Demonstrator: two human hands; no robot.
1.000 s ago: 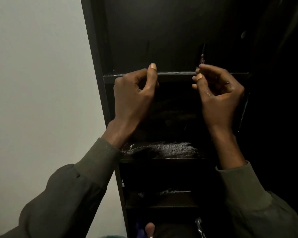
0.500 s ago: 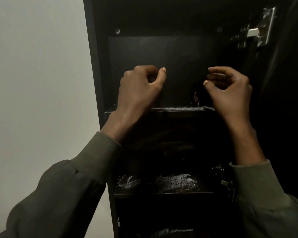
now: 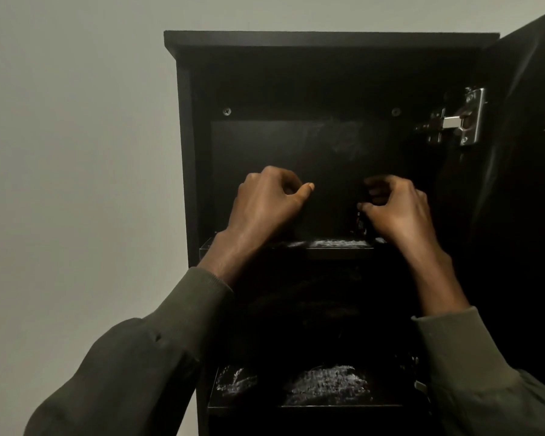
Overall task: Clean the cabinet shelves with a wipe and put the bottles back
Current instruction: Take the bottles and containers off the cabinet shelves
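A black cabinet (image 3: pixel 186 152) stands open in front of me. My left hand (image 3: pixel 265 202) hovers inside the top compartment with its fingers curled and nothing visible in it. My right hand (image 3: pixel 397 212) is at the right side of that compartment, fingers curled. Its thumb tip is against the cap of a small dark bottle (image 3: pixel 360 223) standing on the top shelf (image 3: pixel 340 251). It is too dark to tell whether the hand grips the bottle. White streaks mark the top shelf and the shelf below (image 3: pixel 306 407). No wipe shows.
The cabinet door (image 3: pixel 529 184) hangs open on the right, with a metal hinge (image 3: pixel 463 118) at its top. A plain pale wall (image 3: pixel 76 184) fills the left. Some small objects sit in the dark at the right end of the lower shelf (image 3: pixel 419 385).
The view has tilted upward, so the cabinet's top now shows. Both hands rose into the top compartment, and the right hand closed in on the small bottle.
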